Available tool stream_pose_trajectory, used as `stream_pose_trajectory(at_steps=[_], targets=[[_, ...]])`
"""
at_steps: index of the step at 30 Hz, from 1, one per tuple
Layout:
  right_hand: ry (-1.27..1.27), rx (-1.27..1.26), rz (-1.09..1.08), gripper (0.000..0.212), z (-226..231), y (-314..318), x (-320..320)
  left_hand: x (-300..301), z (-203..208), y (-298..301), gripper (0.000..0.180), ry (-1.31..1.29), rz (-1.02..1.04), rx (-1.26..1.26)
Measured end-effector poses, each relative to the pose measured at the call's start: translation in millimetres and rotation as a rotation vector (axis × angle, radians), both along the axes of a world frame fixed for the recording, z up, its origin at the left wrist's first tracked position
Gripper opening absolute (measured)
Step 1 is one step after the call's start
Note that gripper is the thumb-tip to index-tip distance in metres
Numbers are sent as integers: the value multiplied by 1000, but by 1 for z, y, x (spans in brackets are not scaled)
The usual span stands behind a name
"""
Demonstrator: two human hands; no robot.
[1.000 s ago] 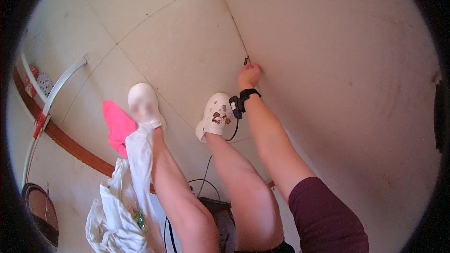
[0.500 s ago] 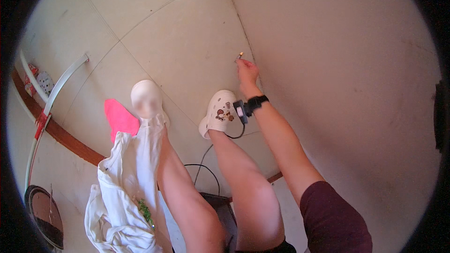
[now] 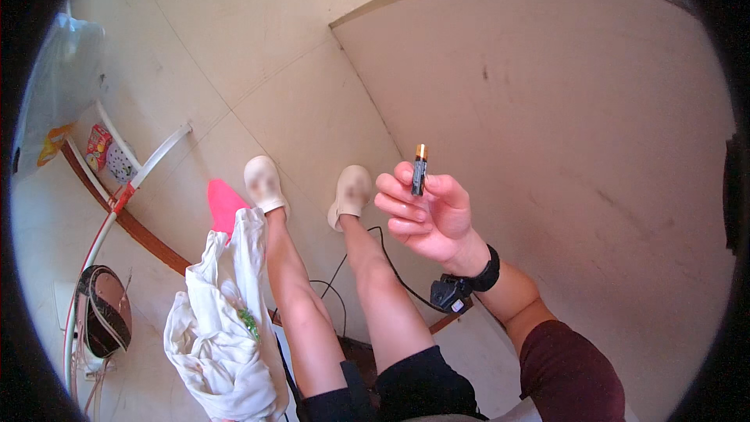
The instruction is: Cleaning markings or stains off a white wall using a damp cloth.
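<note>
Your right hand (image 3: 433,223) is closed on a small battery (image 3: 419,172), pinching it between the thumb and the forefinger side; that grip looks firm enough for something so light. The battery is up in front of the pale panel (image 3: 562,109), clear of the floor (image 3: 180,31), copper end toward the top of the view and black end by your thumb. A fingertip pinch probably suits so slim a cylinder, since it leaves most of the casing and the copper end uncovered.

Your forearm comes in from the lower right, elbow bent, with the palm turned toward you and the other fingers curled loosely to the left. A black wristband (image 3: 488,268) circles the wrist, a small black box (image 3: 451,293) beside it.

Your left hand is out of sight, so its state can't be told. The white cloth (image 3: 223,344) hangs beside your left leg, perhaps draped there to be out of the way.
</note>
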State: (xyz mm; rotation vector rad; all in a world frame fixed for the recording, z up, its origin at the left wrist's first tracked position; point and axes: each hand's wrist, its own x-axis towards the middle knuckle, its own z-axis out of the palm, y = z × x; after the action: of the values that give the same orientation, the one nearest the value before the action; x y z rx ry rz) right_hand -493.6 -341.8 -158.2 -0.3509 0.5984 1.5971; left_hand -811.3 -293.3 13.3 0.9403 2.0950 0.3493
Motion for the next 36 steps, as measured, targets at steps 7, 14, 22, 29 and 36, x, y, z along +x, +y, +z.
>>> stream_pose_trajectory(at_steps=[7,14,22,29,36], targets=[[-28,-11,25,15,33,13,-2,-20,-12,-20,21,84,-400,163],[-293,7,115,14,55,23,-9,-26,-20,-23,36,-325,-3,99],[-639,77,194,17,91,33,-15,-32,-24,-29,29,-355,-27,160],[-782,24,223,19,111,36,-32,-32,-22,-28,29,-394,-31,185],[-2137,147,175,22,137,47,-44,-34,-20,-27,26,-425,42,211]])
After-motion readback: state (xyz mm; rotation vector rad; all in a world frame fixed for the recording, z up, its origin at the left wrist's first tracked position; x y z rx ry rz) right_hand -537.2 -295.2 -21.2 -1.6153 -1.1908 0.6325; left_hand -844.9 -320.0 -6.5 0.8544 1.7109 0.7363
